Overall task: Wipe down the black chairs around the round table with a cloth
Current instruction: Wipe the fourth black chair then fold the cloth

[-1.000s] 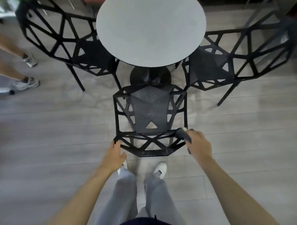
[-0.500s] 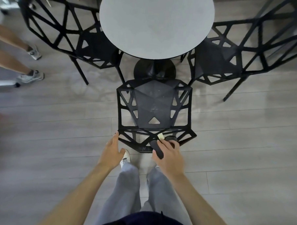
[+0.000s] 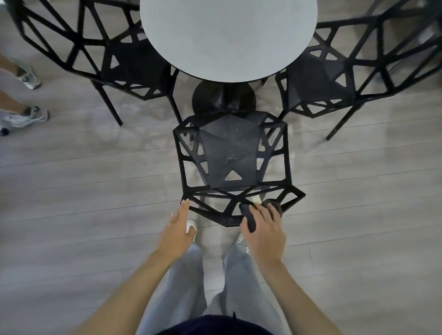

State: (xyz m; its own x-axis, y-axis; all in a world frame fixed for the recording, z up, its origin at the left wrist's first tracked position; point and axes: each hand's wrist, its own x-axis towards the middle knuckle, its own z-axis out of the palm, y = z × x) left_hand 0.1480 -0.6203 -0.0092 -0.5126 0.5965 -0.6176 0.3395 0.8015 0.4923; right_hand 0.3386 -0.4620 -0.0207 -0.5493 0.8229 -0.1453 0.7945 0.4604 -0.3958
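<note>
1. Plainly the work is early: the right hand (image 3: 263,226) is on the top backrest rail of the near chair (image 3: 230,155), and its seat shows pale specks, so I judge the seat not yet wiped.
2. The left chair (image 3: 98,48) and the right chair (image 3: 345,79), both tucked against the round tabletop (image 3: 227,33), have no hand or cloth on them; whether they are clean cannot be told, and I take them as left to do.
3. The cloth (image 3: 249,218), dark and bunched, lies on the rail under the right hand, whose fingers curl over and grip it; a dark fold shows past the fingertips on the rail's right part.
4. The left hand (image 3: 178,225) is released, its fingers straight, their tips touching the rail's left corner, as if to steady the chair. It holds nothing.
5. The cloth is thus at the near chair's back, well apart from the seat and from the other two chairs.
6. Another person's legs and shoes (image 3: 24,118) stand on the floor at the left edge.
</note>
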